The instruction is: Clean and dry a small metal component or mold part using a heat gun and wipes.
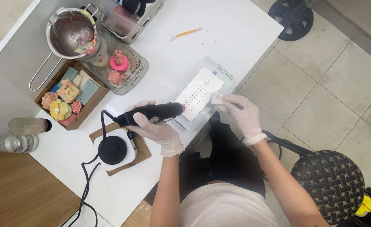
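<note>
White worktop over a tiled floor carries the work: near its right edge lies a flat white plate [199, 90] dotted with small holes, looking mostly clean. The right hand [243, 113], gloved, pinches a small white wipe [216, 98] against the plate's right edge, so wiping seems under way, not finished. The left hand [158, 130] is wrapped around a black corded heat tool [152, 112] just beside the plate.

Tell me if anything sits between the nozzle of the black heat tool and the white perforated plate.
Nothing visible does. The gloved left hand holds the black corded heat tool with its tip right at the near edge of the white perforated plate. The gloved right hand presses a small white pad at the plate's other edge, off to the side.
</note>
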